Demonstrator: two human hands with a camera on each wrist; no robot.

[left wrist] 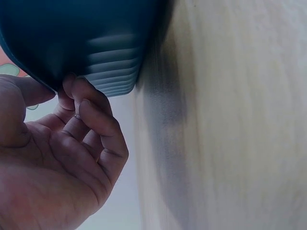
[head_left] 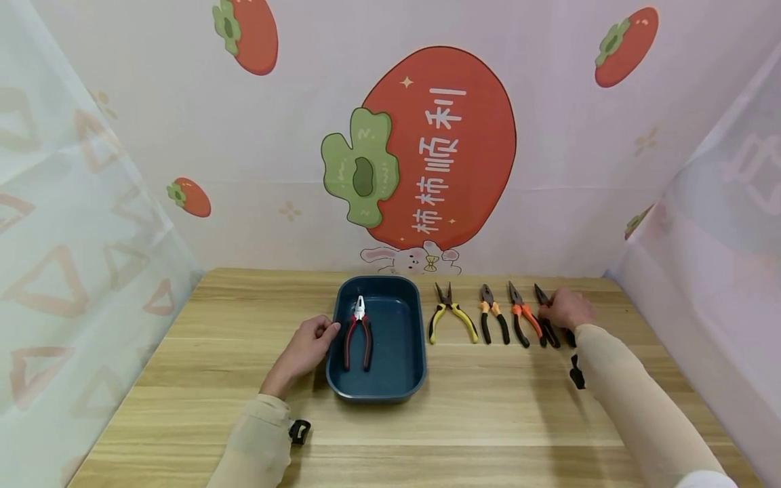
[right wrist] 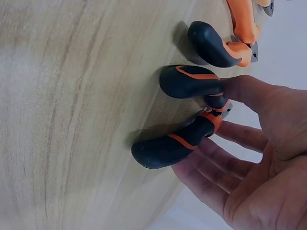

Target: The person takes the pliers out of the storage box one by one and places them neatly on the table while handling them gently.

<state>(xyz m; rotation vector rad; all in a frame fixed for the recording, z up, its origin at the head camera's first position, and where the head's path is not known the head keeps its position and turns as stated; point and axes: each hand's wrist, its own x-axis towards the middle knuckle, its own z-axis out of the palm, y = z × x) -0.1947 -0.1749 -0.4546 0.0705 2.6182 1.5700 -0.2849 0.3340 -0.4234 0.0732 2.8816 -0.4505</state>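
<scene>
My left hand [head_left: 308, 347] pinches the left rim of a dark blue tray [head_left: 393, 376] between thumb and fingers. Inside the tray lies a pair of combination pliers [head_left: 360, 310] with red and black handles. Over on the right, my right hand [head_left: 569, 308] holds long-nose pliers [right wrist: 168, 148] by their black handles with orange stripes. The right wrist view shows the thumb on one handle and the fingers along the other, the handles spread apart. The jaws point toward the wall and are partly hidden by the hand.
Left of the held pliers lie orange-and-black pliers [head_left: 516, 298], pliers with black and light-orange handles [head_left: 486, 295], and yellow-handled long-nose pliers [head_left: 436, 315], spread open. All are on the wooden table [head_left: 476, 407]. A printed wall covering [head_left: 549, 224] stands behind.
</scene>
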